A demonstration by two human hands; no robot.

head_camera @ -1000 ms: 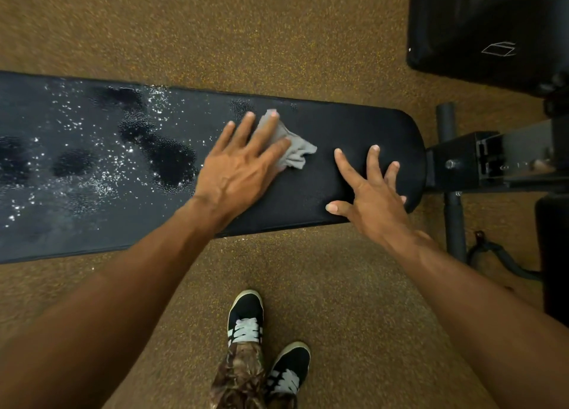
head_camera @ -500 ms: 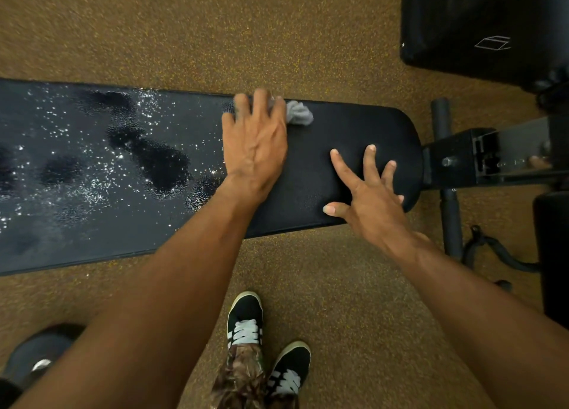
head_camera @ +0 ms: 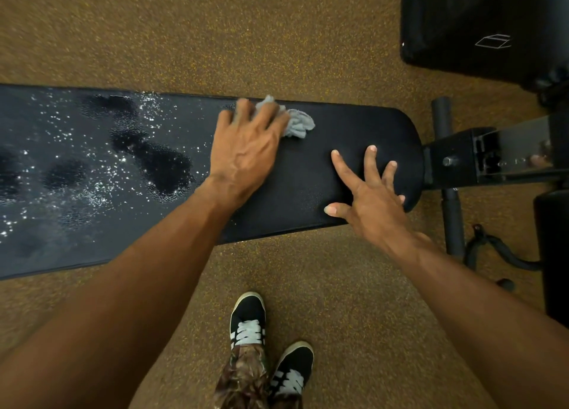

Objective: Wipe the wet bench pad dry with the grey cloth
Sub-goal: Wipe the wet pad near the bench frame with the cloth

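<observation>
- My left hand [head_camera: 246,150] lies flat on the small crumpled grey cloth [head_camera: 297,123]. The fingers are stretched over it and press it down rather than wrapping round it.
- The cloth sits on the long black padded bench pad [head_camera: 354,122], right at its far edge. A bunched part pokes out to the right of my fingers.
- My right hand [head_camera: 372,202] is spread wide with the fingers apart and holds nothing. Its tips rest on the pad near the rounded right end, bracing me, I'd say.
- From the cloth to that rounded end the pad looks matte and dry. There is a faint speckle near my right thumb, which may be a few fine drops.
- Left of my left wrist it's another story: dark pools of water [head_camera: 160,165] and bright scattered droplets [head_camera: 92,190] cover the pad out to the edge of view.
- My read is that only the right end is done, and most of the visible pad is left to do.
- What remains is working the cloth leftward through those pools. The cloth is small, so I suspect it may soak through before the end.
</observation>
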